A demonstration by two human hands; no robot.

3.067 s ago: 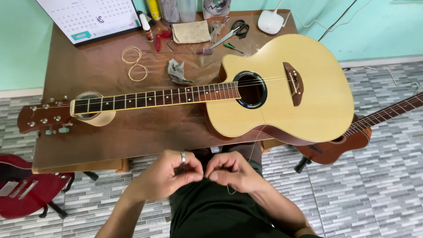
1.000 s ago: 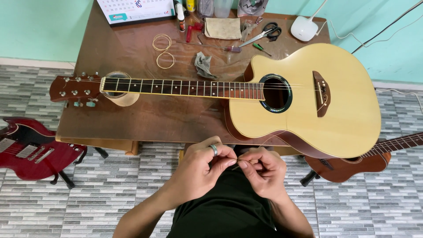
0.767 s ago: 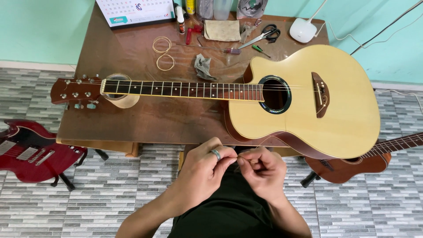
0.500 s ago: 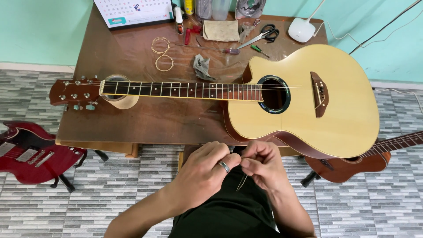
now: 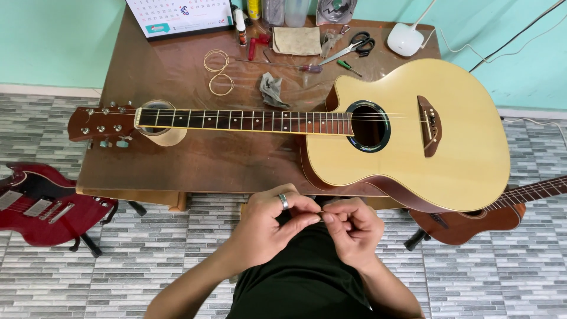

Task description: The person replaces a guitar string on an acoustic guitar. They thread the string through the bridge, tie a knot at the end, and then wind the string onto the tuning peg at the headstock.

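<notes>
Both hands — left hand (image 5: 269, 227), right hand (image 5: 353, 227) — now pinch the string (image 5: 321, 213) level

Bright, even light fills the scene; shadows are soft, focus is sharp, and edges bow slightly.

An acoustic guitar (image 5: 407, 136) lies across the table (image 5: 195, 159), headstock to the left, body to the right and overhanging the near edge. Behind its neck lie two coiled strings (image 5: 217, 71) and a crumpled cloth (image 5: 271, 88); scissors (image 5: 351, 47) sit farther back. An electric guitar (image 5: 41, 204) stands on the floor to the left, another guitar (image 5: 496, 212) to the right. The hands (image 5: 319, 227) meet before the table's near edge, pinching what seems a thin wire.
</notes>
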